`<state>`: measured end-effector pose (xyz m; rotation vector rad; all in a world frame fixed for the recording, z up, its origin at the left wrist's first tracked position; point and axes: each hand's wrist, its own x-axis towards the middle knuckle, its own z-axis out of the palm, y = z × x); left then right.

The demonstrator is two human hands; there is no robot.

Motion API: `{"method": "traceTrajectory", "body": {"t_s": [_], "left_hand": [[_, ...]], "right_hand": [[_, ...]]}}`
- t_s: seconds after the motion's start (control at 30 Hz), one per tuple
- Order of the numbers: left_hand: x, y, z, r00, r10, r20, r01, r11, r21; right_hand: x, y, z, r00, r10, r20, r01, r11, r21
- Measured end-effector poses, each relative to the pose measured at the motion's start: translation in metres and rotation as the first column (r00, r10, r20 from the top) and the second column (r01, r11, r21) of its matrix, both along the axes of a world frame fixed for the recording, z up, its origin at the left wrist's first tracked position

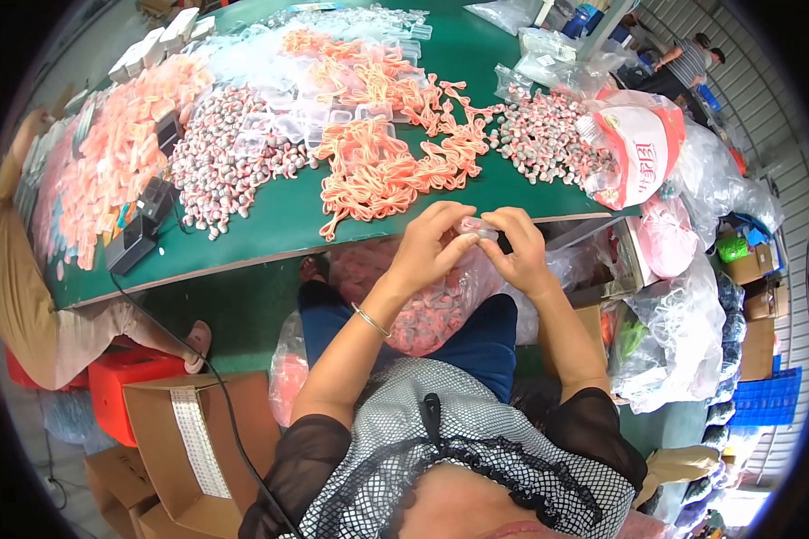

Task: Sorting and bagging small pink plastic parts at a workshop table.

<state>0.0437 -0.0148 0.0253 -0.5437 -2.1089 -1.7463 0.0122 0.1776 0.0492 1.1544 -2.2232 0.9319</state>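
Note:
My left hand (433, 241) and my right hand (519, 250) meet just over the near edge of the green table (270, 226). Between thumbs and fingers they both pinch a small clear plastic case (476, 226). Something pinkish shows through it, but the fingers cover part of it. Beyond my hands lie bundles of looped orange cord (364, 175), some on clear plastic boxes. A heap of small grey-and-pink rounded pieces (211, 162) is to their left, and a second heap of such pieces (548, 135) to their right.
A pink-and-white sack (647, 153) stands at the right. Clear cases (261, 58) and pale orange pieces (130, 121) cover the far left, near a black device (133, 244) with a cable. Another person's tan-clothed limb (13, 269) is at the left. Cardboard boxes (234, 404) stand below.

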Motion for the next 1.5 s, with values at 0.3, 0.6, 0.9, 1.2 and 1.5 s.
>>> {"method": "traceTrajectory", "body": {"t_s": [0.3, 0.6, 0.9, 1.2, 1.5], "left_hand": [[0.007, -0.006, 0.001, 0.997, -0.021, -0.068, 0.025, 0.998, 0.053], [0.015, -0.007, -0.002, 0.941, -0.296, 0.164, 0.202, 0.881, 0.428], [0.015, -0.007, 0.000, 0.980, -0.199, 0.023, 0.179, 0.919, 0.351], [0.017, -0.003, -0.003, 0.941, -0.263, 0.214, 0.114, 0.840, 0.530], [0.018, -0.002, 0.004, 0.937, -0.298, 0.183, 0.133, 0.787, 0.602]], "right_hand": [[0.008, -0.006, 0.012, 0.998, -0.005, -0.061, 0.005, 1.000, 0.009], [0.012, -0.009, 0.016, 0.994, -0.005, -0.109, 0.007, 1.000, 0.019], [0.015, -0.013, 0.015, 0.985, 0.017, -0.175, -0.014, 1.000, 0.018], [0.014, -0.022, 0.021, 0.995, -0.003, -0.102, 0.007, 0.999, 0.035], [0.016, -0.024, 0.018, 0.997, -0.038, -0.066, 0.038, 0.999, 0.000]]}}
